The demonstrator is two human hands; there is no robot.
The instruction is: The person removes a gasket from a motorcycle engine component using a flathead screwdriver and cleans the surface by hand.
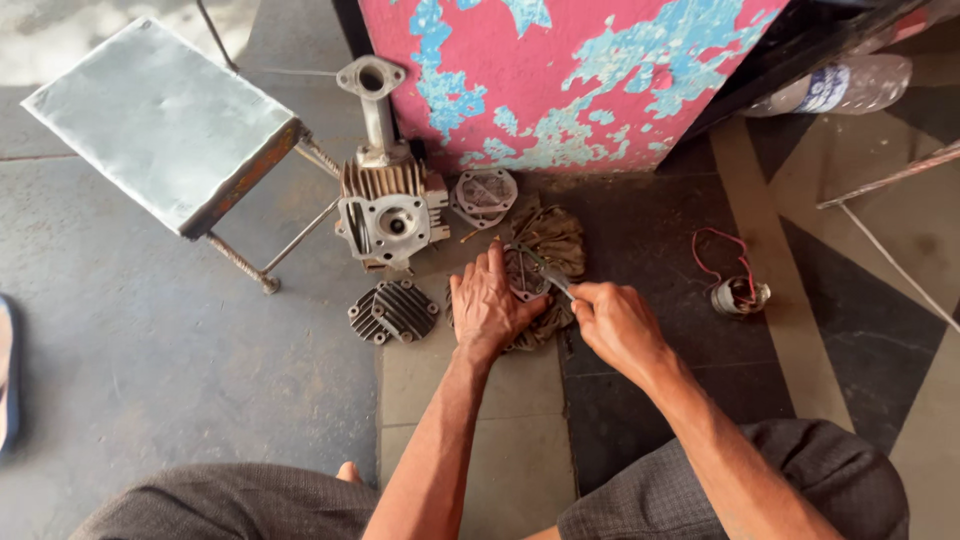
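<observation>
Knees apart, the person is pressing the left hand (487, 308) flat on a small, stiff-looking metal part (527, 275) lying on a rag (556, 240), while the right hand (615, 318) beside it is gripping a thin tool (548, 272).

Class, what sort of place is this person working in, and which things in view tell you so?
Probably an informal engine repair spot on a tiled floor: a finned engine cylinder head, a finned metal cover, and a greasy rag under the left hand and right hand.
</observation>
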